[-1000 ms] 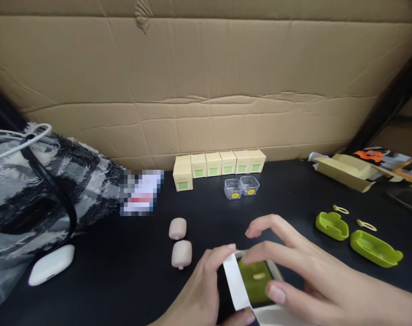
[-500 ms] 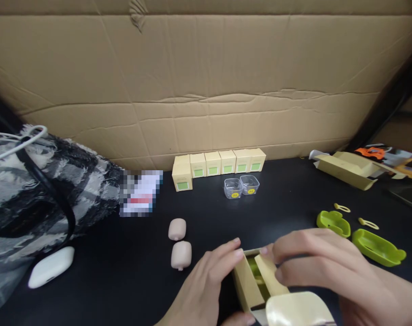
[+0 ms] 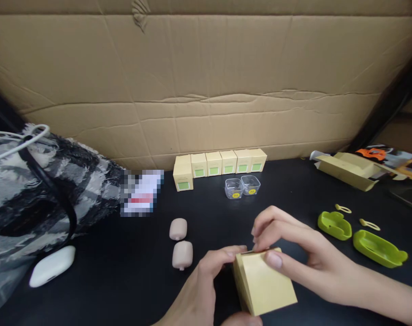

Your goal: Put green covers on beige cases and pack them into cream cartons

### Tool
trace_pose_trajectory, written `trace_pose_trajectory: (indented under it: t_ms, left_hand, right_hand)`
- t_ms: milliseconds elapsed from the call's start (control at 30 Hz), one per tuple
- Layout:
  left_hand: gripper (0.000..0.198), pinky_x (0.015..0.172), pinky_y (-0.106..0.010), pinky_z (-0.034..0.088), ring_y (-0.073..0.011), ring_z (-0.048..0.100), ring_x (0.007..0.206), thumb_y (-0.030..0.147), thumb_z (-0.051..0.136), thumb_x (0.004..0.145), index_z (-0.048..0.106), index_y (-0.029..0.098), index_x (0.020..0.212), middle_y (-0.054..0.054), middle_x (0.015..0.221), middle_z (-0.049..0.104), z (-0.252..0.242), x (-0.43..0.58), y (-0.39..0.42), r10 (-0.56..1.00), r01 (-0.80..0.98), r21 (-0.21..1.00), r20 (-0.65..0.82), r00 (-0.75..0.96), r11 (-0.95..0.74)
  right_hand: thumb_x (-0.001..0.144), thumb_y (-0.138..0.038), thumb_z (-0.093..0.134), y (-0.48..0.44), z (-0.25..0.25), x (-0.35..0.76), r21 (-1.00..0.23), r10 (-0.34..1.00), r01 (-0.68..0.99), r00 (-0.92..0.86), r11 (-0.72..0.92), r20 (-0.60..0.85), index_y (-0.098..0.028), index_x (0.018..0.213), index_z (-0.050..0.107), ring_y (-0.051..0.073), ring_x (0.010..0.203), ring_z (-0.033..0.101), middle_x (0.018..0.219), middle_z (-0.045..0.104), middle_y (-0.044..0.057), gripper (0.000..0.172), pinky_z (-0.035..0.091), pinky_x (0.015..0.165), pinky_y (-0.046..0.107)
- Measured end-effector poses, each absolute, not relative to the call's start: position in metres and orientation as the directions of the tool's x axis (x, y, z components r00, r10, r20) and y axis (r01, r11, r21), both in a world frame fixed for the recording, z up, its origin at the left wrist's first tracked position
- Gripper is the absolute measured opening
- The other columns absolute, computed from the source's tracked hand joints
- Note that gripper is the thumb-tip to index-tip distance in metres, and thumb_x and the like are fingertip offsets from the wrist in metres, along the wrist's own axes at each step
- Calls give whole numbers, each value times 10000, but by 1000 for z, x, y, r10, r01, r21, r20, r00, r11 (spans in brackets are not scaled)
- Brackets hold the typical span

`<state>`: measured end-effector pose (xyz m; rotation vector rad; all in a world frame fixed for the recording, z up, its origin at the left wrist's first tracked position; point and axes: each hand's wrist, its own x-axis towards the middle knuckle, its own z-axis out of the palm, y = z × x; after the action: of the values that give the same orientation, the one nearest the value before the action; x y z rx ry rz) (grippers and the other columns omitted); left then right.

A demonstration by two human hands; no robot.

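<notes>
A small pale-yellow cardboard box (image 3: 269, 287) is at the front of the black table, its top flap lying over the opening. My left hand (image 3: 202, 285) grips the box's left side, with fingers at the far corner and thumb low at the near side. On the far right edge is my right hand (image 3: 301, 249), its thumb on the flap and its fingertips bent at the far rim. What lies inside the box is hidden. Two pinkish-beige rounded pieces (image 3: 182, 254) sit left of my left hand. To the right are two green silicone covers (image 3: 379, 249) and two pale-yellow loops (image 3: 369, 224).
Several small yellow boxes (image 3: 214, 164) stand in a row by the cardboard wall (image 3: 206, 68), with two clear plastic cups (image 3: 235, 188) before them. A white case (image 3: 52, 266) and plaid cloth (image 3: 90, 181) lie left. An opened carton (image 3: 345, 170) lies far right.
The box's flaps have folded down, covering the green contents seen before. My right hand's fingers have shifted from the inner flap to the far rim, thumb on top.
</notes>
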<state>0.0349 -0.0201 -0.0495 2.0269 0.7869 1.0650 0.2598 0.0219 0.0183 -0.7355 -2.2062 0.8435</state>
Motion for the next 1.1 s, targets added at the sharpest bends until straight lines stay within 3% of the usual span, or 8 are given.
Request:
trace_pose_trajectory:
  t_ms: [233, 400, 667, 833, 933, 1000, 1100]
  left_hand:
    - [795, 941, -396, 506, -269, 575, 1167, 320, 714, 795, 182, 388, 1382, -85, 1330, 524, -51, 33, -21, 781, 242, 787, 421, 460, -567]
    - [708, 938, -422, 512, -277, 586, 1146, 375, 666, 827, 217, 386, 1374, -93, 1319, 530, -46, 32, -18, 747, 264, 752, 420, 515, -604]
    - [644, 954, -425, 506, -280, 560, 1196, 377, 663, 825, 278, 373, 1341, -87, 1346, 526, -44, 34, -17, 753, 279, 762, 381, 536, -585]
    - [634, 949, -443, 501, -281, 587, 1152, 444, 613, 833, 266, 346, 1354, -83, 1303, 562, -59, 33, -19, 777, 329, 739, 403, 484, -588]
    - [605, 922, -396, 516, -261, 591, 1145, 419, 582, 861, 246, 337, 1357, -98, 1317, 544, -57, 33, -19, 736, 339, 679, 456, 501, -651]
    - [554, 903, -379, 526, -253, 601, 1128, 388, 594, 863, 285, 337, 1320, -99, 1298, 552, -50, 33, -18, 694, 355, 624, 458, 556, -696]
    - [531, 864, -374, 544, -247, 634, 1060, 366, 630, 841, 319, 328, 1269, -95, 1233, 585, -42, 33, -16, 693, 395, 598, 425, 583, -698]
  right_hand:
    - [942, -313, 516, 27, 8, 257, -873, 755, 241, -627, 423, 193, -211, 988, 576, 134, 852, 574, 928, 566, 26, 128, 480, 768, 259]
    - [946, -329, 501, 27, 9, 256, -879, 746, 229, -639, 419, 189, -192, 864, 587, 127, 825, 554, 883, 553, 18, 182, 455, 760, 255]
    - [910, -448, 537, 25, 3, 252, -952, 810, 247, -586, 178, -1, -207, 943, 563, 138, 814, 536, 854, 565, 2, 245, 446, 723, 252]
    - [911, -476, 521, 24, -3, 248, -959, 793, 256, -606, 122, -61, -200, 934, 559, 137, 798, 531, 859, 573, 8, 279, 444, 699, 248]
    - [923, -461, 508, 25, -2, 250, -949, 795, 267, -606, 167, -31, -206, 921, 543, 133, 779, 535, 831, 561, 2, 257, 458, 690, 245]
    - [946, -417, 483, 25, 4, 254, -909, 793, 295, -606, 296, 61, -212, 895, 530, 136, 804, 552, 844, 558, 6, 216, 473, 720, 252]
    - [901, -420, 562, 22, 20, 261, -691, 696, 401, -688, 602, 207, -211, 873, 550, 176, 892, 581, 966, 580, 46, 211, 492, 778, 297]
